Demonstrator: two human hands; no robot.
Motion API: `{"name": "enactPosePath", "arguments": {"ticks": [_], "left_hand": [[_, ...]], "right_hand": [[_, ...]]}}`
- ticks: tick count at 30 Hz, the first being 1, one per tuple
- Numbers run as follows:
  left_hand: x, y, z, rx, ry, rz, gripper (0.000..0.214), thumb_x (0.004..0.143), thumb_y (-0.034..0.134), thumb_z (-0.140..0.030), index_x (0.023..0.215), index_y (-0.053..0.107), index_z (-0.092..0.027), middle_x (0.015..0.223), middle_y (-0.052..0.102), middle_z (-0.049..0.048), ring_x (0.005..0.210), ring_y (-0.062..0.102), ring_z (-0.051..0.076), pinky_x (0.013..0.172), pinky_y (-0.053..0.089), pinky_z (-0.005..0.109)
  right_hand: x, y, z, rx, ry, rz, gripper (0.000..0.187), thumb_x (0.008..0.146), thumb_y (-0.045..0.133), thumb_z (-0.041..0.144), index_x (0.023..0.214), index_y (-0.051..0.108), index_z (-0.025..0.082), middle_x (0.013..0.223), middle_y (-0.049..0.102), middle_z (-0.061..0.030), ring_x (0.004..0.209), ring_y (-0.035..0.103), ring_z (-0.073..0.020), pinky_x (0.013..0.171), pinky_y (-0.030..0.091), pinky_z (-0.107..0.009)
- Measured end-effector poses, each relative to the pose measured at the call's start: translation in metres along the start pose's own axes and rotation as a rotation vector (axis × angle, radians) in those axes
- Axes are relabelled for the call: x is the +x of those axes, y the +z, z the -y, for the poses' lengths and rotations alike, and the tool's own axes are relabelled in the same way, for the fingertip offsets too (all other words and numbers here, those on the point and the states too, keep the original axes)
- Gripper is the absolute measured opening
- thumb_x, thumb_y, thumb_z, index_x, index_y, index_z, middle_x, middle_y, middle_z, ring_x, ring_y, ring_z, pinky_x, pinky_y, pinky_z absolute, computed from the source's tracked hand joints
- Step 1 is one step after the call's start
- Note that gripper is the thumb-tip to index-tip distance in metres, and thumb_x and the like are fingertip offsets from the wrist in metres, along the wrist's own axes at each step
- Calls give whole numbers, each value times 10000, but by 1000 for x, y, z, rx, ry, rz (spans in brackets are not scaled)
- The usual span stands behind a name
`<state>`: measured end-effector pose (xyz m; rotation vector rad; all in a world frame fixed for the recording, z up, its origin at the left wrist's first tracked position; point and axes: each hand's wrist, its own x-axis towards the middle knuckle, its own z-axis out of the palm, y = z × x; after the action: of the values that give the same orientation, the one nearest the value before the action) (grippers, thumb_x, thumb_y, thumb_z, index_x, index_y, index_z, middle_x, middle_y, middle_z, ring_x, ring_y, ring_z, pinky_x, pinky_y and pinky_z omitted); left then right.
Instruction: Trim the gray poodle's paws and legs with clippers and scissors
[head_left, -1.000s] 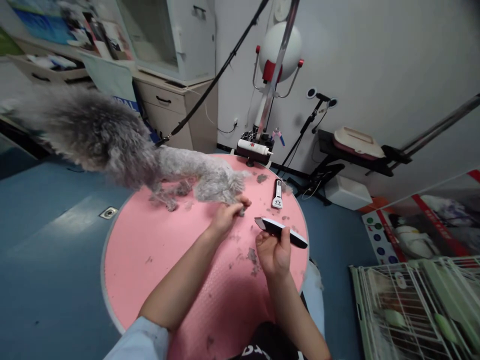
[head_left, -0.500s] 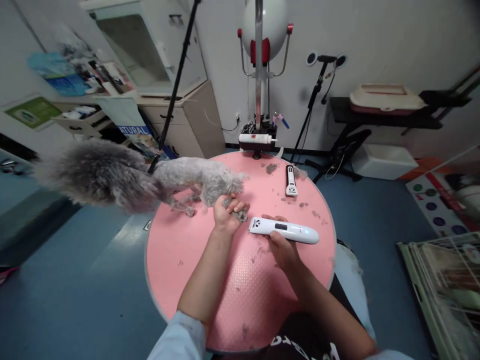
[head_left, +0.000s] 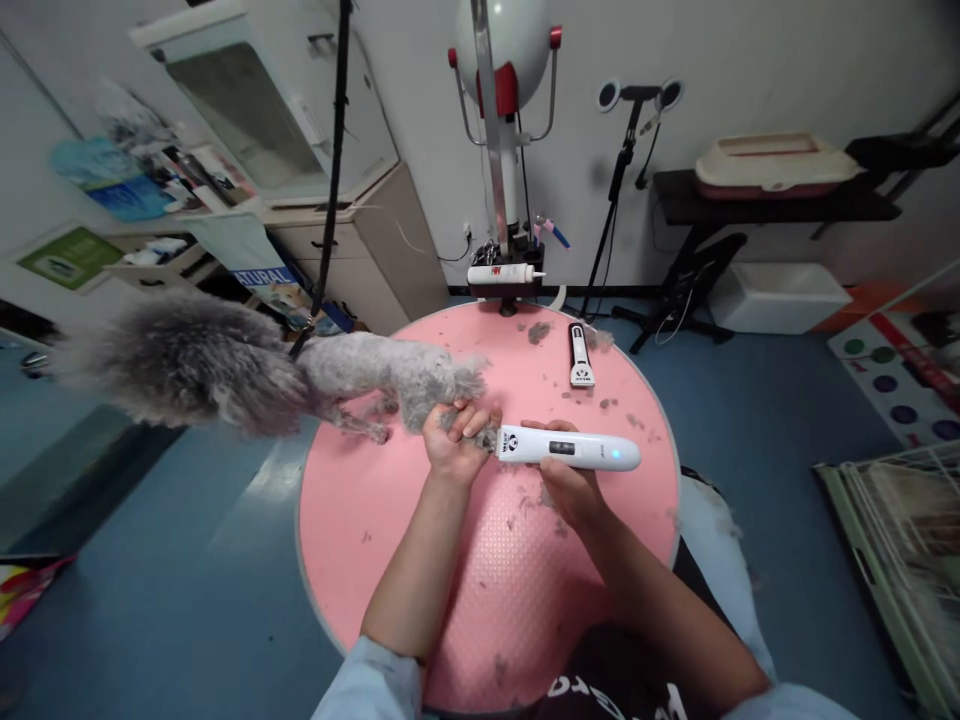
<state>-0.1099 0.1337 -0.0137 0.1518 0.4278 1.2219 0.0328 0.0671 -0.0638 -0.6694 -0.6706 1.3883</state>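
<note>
A grey curly dog (head_left: 225,370) stands on a round pink grooming table (head_left: 360,520), tethered by a black leash (head_left: 330,170) hanging from above. My left hand (head_left: 450,445) is closed around the dog's hind paw near the table's middle. A white electric clipper (head_left: 570,447) is gripped in my right hand (head_left: 566,485), lying level, with its blade end touching the paw held in my left hand.
A second clipper (head_left: 580,355) lies on the table's far side among tufts of cut fur. A grooming arm post (head_left: 491,150) with a white bottle (head_left: 501,274) stands at the far edge. Cabinets (head_left: 352,250) stand at the back left, wire cages (head_left: 900,540) at the right.
My head has turned, shifting the table toward the centre. The clipper has turned level and moved left until its blade reaches the paw. My left hand keeps its hold on the paw.
</note>
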Motion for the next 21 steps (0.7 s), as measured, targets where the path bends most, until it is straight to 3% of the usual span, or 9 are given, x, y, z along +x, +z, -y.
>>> {"name": "enactPosePath", "arguments": {"ticks": [6, 8, 11, 15, 18, 21], "left_hand": [[-3, -3, 0, -33, 47, -76, 73, 647, 461, -122, 607, 457, -183, 363, 210, -113, 359, 315, 50, 898, 481, 335], [-4, -4, 0, -41, 70, -131, 94, 627, 452, -83, 601, 442, -173, 393, 294, -109, 352, 319, 33, 866, 500, 328], [-5, -7, 0, -49, 111, -222, 123, 597, 439, -39, 633, 448, -156, 536, 481, -62, 375, 360, 14, 641, 518, 214], [-6, -12, 1, -52, 185, -270, 177, 575, 419, 4, 647, 425, -158, 581, 466, -45, 406, 395, 18, 394, 339, 103], [-7, -16, 3, -47, 198, -238, 193, 567, 419, 9, 647, 393, -165, 572, 449, -54, 383, 362, 8, 361, 287, 90], [-6, -19, 4, -70, 193, -194, 209, 553, 421, 8, 661, 387, -167, 579, 468, -57, 373, 348, 1, 346, 265, 85]], "right_hand": [[14, 2, 11, 34, 146, 49, 387, 609, 713, 183, 933, 514, 252, 1007, 689, -19, 740, 605, -150, 652, 464, -267], [18, 3, 11, 74, 231, 81, 395, 591, 719, 176, 922, 517, 250, 965, 698, -15, 671, 590, -134, 620, 462, -259], [25, 0, 5, 152, 328, -12, 341, 610, 709, 229, 892, 519, 240, 883, 711, -12, 508, 507, -84, 517, 430, -228], [30, -5, -6, 227, 476, -225, 277, 656, 708, 277, 863, 532, 221, 810, 712, -16, 428, 424, -48, 433, 380, -192], [28, -5, -10, 325, 607, -202, 300, 676, 735, 326, 888, 551, 219, 797, 705, -10, 436, 444, -43, 446, 406, -188], [25, -3, -10, 374, 630, -160, 297, 681, 753, 355, 861, 559, 219, 791, 704, 1, 448, 465, -43, 461, 422, -186]]}}
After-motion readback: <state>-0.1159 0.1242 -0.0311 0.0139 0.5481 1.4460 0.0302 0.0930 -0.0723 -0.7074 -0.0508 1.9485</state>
